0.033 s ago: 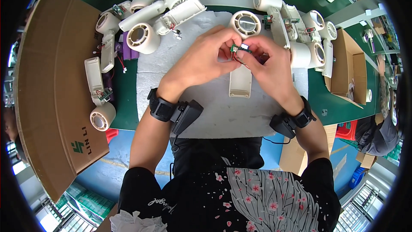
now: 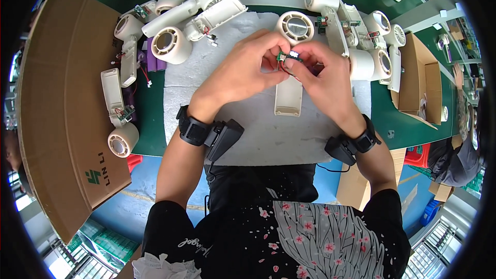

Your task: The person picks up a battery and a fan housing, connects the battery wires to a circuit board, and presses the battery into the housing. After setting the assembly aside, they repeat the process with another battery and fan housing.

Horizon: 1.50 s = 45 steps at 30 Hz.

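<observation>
My left hand (image 2: 253,64) pinches a small green circuit board (image 2: 281,57) between thumb and fingertips. Red and dark wires hang from the board. Close against it, my right hand (image 2: 324,70) is closed on the board's other side, by a white connector (image 2: 294,54); its curled fingers hide part of what they hold. Beneath both hands lies a cream plastic fan housing, its round head (image 2: 295,27) beyond my fingers and its handle (image 2: 288,101) pointing toward me. The handle's upper part is covered by my hands.
Grey-white foam matting (image 2: 227,134) lies on the green table (image 2: 151,137). Several cream housings with boards and wires stand left (image 2: 171,45) and right (image 2: 321,0). A tall cardboard box (image 2: 67,98) borders the left side; an open carton (image 2: 413,85) stands at right.
</observation>
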Each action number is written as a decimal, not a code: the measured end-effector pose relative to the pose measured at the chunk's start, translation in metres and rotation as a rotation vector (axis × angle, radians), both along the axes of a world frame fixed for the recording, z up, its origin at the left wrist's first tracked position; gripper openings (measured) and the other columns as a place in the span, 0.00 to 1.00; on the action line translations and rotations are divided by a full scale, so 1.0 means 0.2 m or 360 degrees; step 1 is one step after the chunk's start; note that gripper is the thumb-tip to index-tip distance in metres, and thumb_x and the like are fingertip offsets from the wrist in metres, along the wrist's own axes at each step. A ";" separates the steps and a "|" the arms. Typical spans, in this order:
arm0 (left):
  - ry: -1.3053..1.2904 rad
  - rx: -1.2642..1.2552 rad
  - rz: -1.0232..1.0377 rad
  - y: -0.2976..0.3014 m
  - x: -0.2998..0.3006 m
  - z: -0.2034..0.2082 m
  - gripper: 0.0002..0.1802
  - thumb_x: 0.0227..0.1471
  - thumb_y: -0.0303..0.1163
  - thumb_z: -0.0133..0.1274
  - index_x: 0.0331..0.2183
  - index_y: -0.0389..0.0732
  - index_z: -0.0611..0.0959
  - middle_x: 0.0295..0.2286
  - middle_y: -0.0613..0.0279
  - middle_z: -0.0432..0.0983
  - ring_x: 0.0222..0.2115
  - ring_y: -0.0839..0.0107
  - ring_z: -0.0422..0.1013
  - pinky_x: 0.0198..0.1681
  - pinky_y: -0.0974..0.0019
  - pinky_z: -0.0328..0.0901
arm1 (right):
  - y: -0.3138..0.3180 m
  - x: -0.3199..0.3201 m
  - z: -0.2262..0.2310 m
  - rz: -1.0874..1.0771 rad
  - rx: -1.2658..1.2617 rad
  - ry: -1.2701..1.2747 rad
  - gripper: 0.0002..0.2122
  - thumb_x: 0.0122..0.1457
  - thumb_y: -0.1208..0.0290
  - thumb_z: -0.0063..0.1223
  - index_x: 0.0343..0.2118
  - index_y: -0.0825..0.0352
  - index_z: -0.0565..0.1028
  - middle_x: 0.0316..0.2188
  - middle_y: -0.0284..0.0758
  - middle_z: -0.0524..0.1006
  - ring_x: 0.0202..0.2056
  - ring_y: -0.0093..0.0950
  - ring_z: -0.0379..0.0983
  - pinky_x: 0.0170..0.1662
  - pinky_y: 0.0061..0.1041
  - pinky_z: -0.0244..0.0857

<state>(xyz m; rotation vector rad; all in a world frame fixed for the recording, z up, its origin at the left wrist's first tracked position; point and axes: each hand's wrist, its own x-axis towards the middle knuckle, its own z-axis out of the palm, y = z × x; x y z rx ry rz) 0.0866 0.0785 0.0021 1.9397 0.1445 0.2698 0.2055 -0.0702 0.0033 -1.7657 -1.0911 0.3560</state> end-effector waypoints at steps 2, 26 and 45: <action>0.0013 -0.0016 -0.0012 0.01 -0.01 -0.01 0.19 0.44 0.18 0.59 0.41 0.37 0.74 0.35 0.65 0.69 0.37 0.75 0.71 0.43 0.68 0.70 | 0.00 0.00 0.00 0.0001 -0.0020 0.0007 0.07 0.53 0.76 0.62 0.34 0.70 0.77 0.22 0.28 0.78 0.21 0.13 0.70 0.24 0.14 0.63; 0.0349 0.0058 0.0095 0.03 -0.04 0.07 0.10 0.47 0.27 0.63 0.29 0.36 0.77 0.21 0.69 0.74 0.23 0.83 0.67 0.28 0.75 0.64 | -0.01 0.01 0.01 0.0008 -0.0087 -0.0211 0.07 0.52 0.77 0.60 0.34 0.71 0.76 0.24 0.32 0.76 0.22 0.17 0.70 0.26 0.16 0.64; 0.0264 0.0167 0.0075 -0.03 -0.01 0.02 0.25 0.43 0.21 0.55 0.46 0.42 0.71 0.43 0.60 0.75 0.25 0.73 0.69 0.32 0.68 0.67 | -0.02 0.01 0.02 0.0091 -0.0071 -0.0374 0.07 0.50 0.80 0.60 0.33 0.71 0.77 0.28 0.30 0.76 0.21 0.16 0.69 0.25 0.16 0.61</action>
